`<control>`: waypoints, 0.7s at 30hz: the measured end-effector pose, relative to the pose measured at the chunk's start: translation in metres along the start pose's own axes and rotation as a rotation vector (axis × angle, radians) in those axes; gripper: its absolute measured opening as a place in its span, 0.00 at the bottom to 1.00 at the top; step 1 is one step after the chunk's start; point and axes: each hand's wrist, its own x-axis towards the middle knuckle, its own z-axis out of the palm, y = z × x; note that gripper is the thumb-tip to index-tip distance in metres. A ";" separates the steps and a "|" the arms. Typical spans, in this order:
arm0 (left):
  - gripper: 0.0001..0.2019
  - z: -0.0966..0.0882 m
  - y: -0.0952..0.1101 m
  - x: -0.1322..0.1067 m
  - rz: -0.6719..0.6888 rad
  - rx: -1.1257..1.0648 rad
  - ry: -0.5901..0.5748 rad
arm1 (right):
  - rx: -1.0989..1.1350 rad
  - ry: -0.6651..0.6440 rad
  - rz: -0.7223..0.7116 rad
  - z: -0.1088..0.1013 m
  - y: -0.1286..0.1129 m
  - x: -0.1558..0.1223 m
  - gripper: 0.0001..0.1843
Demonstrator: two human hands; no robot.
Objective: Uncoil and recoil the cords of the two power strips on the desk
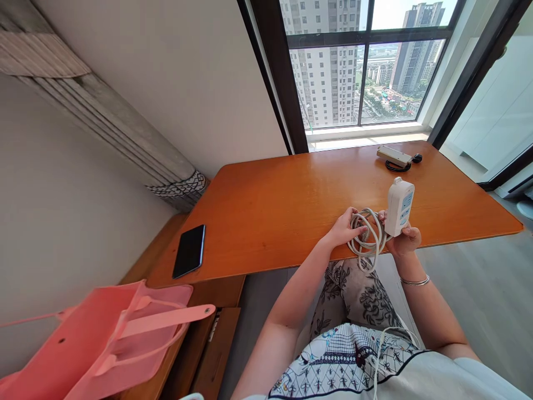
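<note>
Held upright over the table's near edge is a white power strip (399, 206) with bluish socket faces. My right hand (403, 240) grips it from below, thumb and fingers round its lower end. A loose coil of white cable (377, 244) hangs between my two hands. The fingers of my left hand (345, 226) are closed round the left side of that coil. Part of the right fingers is hidden behind the strip and the loops. A thin white cord (380, 355) lies across my lap.
On the orange-brown wooden table (266, 222), a dark phone (189, 251) lies at the left. A second power strip (393, 156) with a black cord is at the back right. A pink bag (100, 339) sits lower left; the window (362, 83) is beyond the table.
</note>
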 end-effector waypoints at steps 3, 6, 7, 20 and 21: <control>0.25 0.001 -0.003 0.001 0.026 -0.046 0.050 | 0.000 0.079 -0.026 -0.001 -0.001 0.000 0.22; 0.25 0.001 -0.007 0.004 0.034 -0.078 0.140 | 0.020 0.147 -0.022 -0.006 0.000 0.001 0.24; 0.26 0.001 -0.008 0.004 0.036 -0.061 0.164 | 0.023 0.168 -0.017 -0.008 0.001 0.001 0.25; 0.10 -0.005 0.002 0.008 -0.066 -0.150 0.420 | -0.072 0.244 -0.044 -0.017 0.013 0.002 0.19; 0.12 -0.005 0.003 0.008 -0.094 -0.250 0.412 | -0.080 0.256 -0.061 -0.017 0.013 0.003 0.19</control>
